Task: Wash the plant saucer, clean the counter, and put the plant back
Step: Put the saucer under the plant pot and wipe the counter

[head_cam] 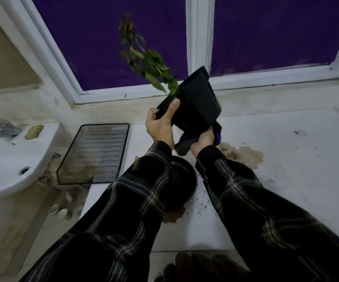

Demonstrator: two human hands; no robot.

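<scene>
At frame centre, the left hand [160,127] grips the rim of a black plant pot [195,104], held tilted above the white counter [286,169], foliage leaning toward upper left. The right hand [203,141] presses a dark cloth [187,143] against the pot's underside, fingers curled round it. The black saucer [181,184] sits on the counter below, between the sleeves, beside brown stains [243,155].
</scene>
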